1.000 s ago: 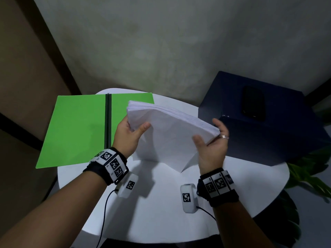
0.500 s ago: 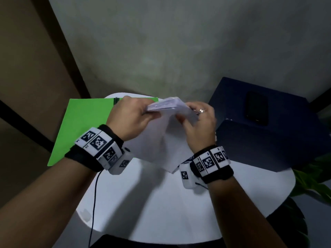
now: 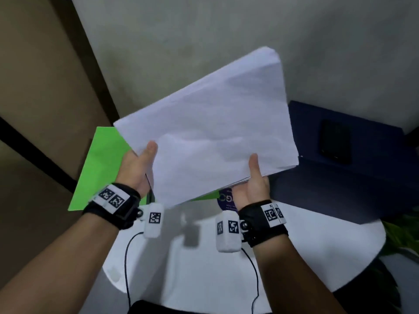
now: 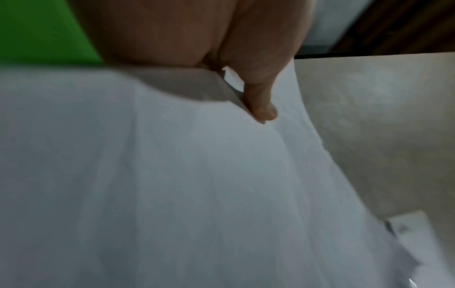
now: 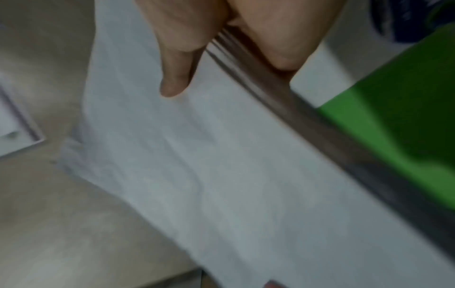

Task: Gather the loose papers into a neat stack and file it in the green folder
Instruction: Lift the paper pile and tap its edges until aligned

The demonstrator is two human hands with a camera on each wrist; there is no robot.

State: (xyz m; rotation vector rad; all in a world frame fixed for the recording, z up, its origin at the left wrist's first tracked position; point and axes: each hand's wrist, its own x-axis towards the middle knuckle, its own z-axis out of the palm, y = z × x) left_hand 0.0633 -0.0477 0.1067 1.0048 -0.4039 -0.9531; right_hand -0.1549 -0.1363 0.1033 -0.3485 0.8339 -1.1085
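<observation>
1. The paper stack (image 3: 210, 123) fills the centre of the head view, raised off the white table (image 3: 294, 241), probably so its edges can be squared
2. The left hand (image 3: 136, 164) and right hand (image 3: 256, 184) pinch its two near corners, thumbs on top, fingers hidden beneath
3. Its long axis runs from lower left to upper right, far end tilted up
4. The green folder (image 3: 102, 168) lies open at mid-left, partly under the stack, ready to receive it
</observation>
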